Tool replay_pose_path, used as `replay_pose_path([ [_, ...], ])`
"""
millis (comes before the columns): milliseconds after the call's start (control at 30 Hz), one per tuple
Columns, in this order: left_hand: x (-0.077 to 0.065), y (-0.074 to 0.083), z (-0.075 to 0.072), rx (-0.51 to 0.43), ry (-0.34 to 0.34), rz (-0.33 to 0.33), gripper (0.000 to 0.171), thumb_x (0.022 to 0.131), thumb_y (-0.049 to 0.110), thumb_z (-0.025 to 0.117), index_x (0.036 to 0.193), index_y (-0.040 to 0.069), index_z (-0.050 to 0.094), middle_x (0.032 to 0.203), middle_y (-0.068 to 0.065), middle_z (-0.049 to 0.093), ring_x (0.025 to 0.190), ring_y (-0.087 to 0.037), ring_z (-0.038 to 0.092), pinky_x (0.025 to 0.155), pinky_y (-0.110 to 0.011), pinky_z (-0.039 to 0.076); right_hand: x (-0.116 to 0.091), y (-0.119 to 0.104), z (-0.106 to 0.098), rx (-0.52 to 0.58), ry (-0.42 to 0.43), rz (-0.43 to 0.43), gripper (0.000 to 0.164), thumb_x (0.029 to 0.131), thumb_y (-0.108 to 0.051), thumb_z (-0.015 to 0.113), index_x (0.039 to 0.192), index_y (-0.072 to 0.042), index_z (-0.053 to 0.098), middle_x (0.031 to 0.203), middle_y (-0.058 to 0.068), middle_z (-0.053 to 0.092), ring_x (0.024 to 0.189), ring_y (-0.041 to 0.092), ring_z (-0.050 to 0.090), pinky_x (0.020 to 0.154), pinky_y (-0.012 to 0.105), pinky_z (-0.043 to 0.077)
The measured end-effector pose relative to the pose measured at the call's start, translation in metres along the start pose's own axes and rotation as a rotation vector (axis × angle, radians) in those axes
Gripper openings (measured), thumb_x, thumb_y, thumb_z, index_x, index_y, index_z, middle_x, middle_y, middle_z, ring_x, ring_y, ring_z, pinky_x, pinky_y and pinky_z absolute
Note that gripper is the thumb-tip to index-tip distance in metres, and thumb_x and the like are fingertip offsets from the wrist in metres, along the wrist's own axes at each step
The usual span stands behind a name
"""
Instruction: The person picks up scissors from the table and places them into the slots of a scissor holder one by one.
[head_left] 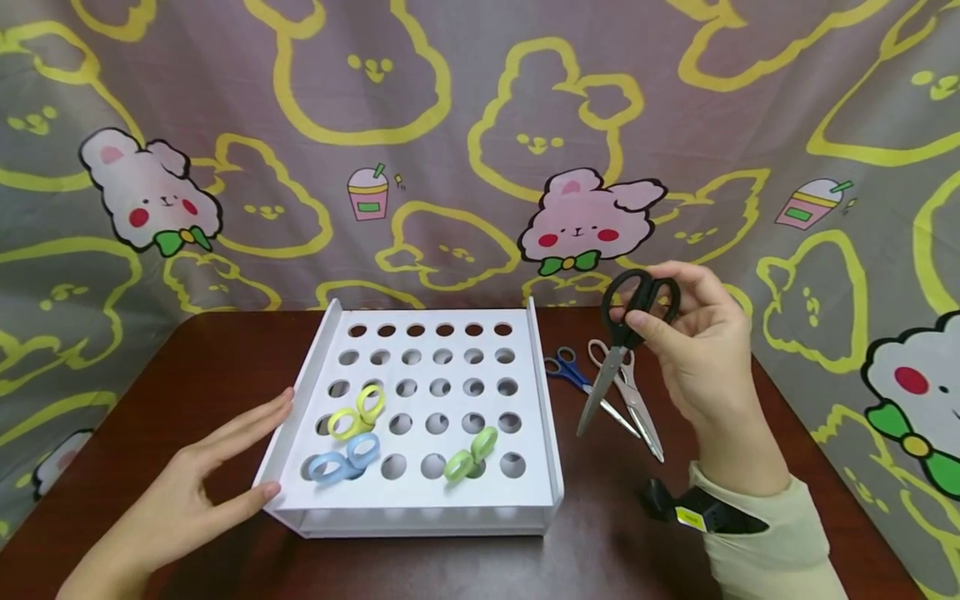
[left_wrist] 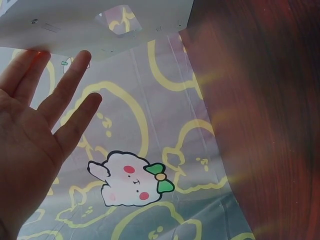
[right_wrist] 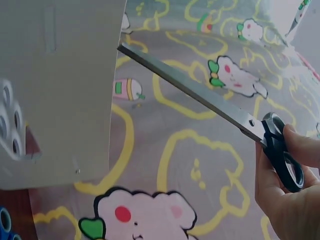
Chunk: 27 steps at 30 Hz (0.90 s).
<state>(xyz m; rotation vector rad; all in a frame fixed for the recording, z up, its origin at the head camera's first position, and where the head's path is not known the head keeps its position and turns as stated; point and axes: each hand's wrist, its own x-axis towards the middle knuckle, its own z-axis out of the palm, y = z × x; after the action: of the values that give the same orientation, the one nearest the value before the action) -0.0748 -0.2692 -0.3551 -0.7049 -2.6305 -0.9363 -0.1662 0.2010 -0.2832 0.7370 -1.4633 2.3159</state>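
Observation:
In the head view my right hand (head_left: 705,342) holds a pair of black-handled scissors (head_left: 617,354) by the handles, thumb in front, blades closed and slanting down to the left. The right wrist view shows the same scissors (right_wrist: 200,95) pinched between thumb and fingers. A white rack with rows of round holes (head_left: 423,400) stands on the table. My left hand (head_left: 180,500) is at its left side, fingers fairly straight, with fingertips at the side wall. Yellow scissors (head_left: 342,424), light blue scissors (head_left: 330,469) and green scissors (head_left: 457,467) stand in the rack, handles up, blades hidden.
Right of the rack, blue-handled scissors (head_left: 573,371) and pale-handled scissors (head_left: 630,392) lie side by side on the dark brown table (head_left: 600,550). A patterned curtain (head_left: 465,125) hangs behind and at both sides. A black strap (head_left: 720,510) sits on my right wrist.

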Motion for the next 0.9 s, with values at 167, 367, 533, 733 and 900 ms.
replay_pose_path([
  [167,0.001,0.001,-0.001,-0.003,0.001,-0.012,0.083,0.074,0.002,0.084,0.148,0.015,0.049,0.155,-0.001,0.046,0.14,0.007,0.036,0.103,-0.001,0.025,0.004,0.0,0.014,-0.004,-0.009,-0.023,0.041,0.086,0.027,0.052,0.118,0.002,0.057,0.104,0.015,0.068,0.087,0.023,0.072,0.085,0.033,0.059],
  [367,0.002,0.0,-0.002,-0.001,0.003,-0.007,0.082,0.074,0.002,0.084,0.147,0.015,0.049,0.155,-0.002,0.046,0.141,0.006,0.036,0.105,-0.002,0.024,0.006,0.008,0.029,0.005,0.0,-0.042,0.041,0.087,0.025,0.054,0.118,-0.001,0.057,0.102,0.015,0.067,0.088,0.023,0.07,0.086,0.032,0.059],
  [533,0.001,0.0,-0.001,0.001,0.009,-0.006,0.083,0.074,0.002,0.084,0.147,0.015,0.049,0.155,-0.001,0.046,0.141,0.007,0.035,0.104,-0.001,0.025,0.004,0.019,0.04,-0.061,0.027,-0.059,0.044,0.085,0.025,0.056,0.114,-0.008,0.059,0.098,0.01,0.069,0.087,0.02,0.071,0.083,0.029,0.059],
  [733,0.0,0.0,0.0,-0.003,0.01,-0.01,0.083,0.074,0.002,0.084,0.147,0.016,0.049,0.155,-0.001,0.046,0.141,0.007,0.035,0.104,-0.001,0.025,0.002,0.033,0.049,-0.101,-0.029,-0.062,0.045,0.085,0.021,0.061,0.115,-0.013,0.059,0.101,0.008,0.067,0.089,0.019,0.07,0.079,0.028,0.059],
  [900,0.0,0.0,0.001,0.004,0.013,-0.006,0.083,0.073,0.003,0.084,0.147,0.016,0.05,0.155,0.0,0.046,0.141,0.007,0.035,0.104,-0.001,0.024,0.002,0.043,0.055,-0.172,-0.092,-0.091,0.046,0.084,0.018,0.065,0.117,-0.013,0.059,0.098,0.005,0.07,0.089,0.017,0.069,0.069,0.023,0.058],
])
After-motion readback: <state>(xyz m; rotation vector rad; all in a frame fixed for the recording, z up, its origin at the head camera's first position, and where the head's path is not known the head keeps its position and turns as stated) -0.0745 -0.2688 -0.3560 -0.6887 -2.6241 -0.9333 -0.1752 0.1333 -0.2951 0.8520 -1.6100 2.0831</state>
